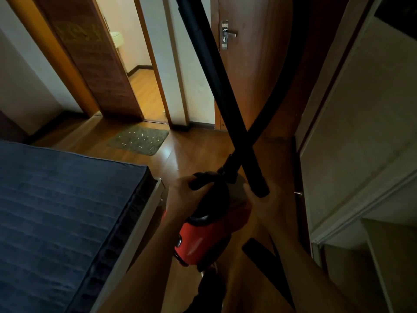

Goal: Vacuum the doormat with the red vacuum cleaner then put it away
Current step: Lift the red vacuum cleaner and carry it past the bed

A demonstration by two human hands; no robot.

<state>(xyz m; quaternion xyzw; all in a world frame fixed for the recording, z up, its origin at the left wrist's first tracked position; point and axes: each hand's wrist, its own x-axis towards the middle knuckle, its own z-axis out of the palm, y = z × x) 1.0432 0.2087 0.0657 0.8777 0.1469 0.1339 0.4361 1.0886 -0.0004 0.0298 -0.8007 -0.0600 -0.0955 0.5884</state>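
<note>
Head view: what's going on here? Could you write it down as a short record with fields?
Left hand: grips the top handle of the red vacuum cleaner
Right hand: at the lower end of the black wand; grip unclear
Hose: crosses the wand
Doormat: on the floor ahead, specked with light crumbs
Bed: on the left

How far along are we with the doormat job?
Done: the vacuum is picked up. In hand: the left hand grips the handle of the red vacuum cleaner, and the right hand is at the lower end of the black tube. Left: the doormat is strewn with pale crumbs; vacuum it, then stow the cleaner.
</note>
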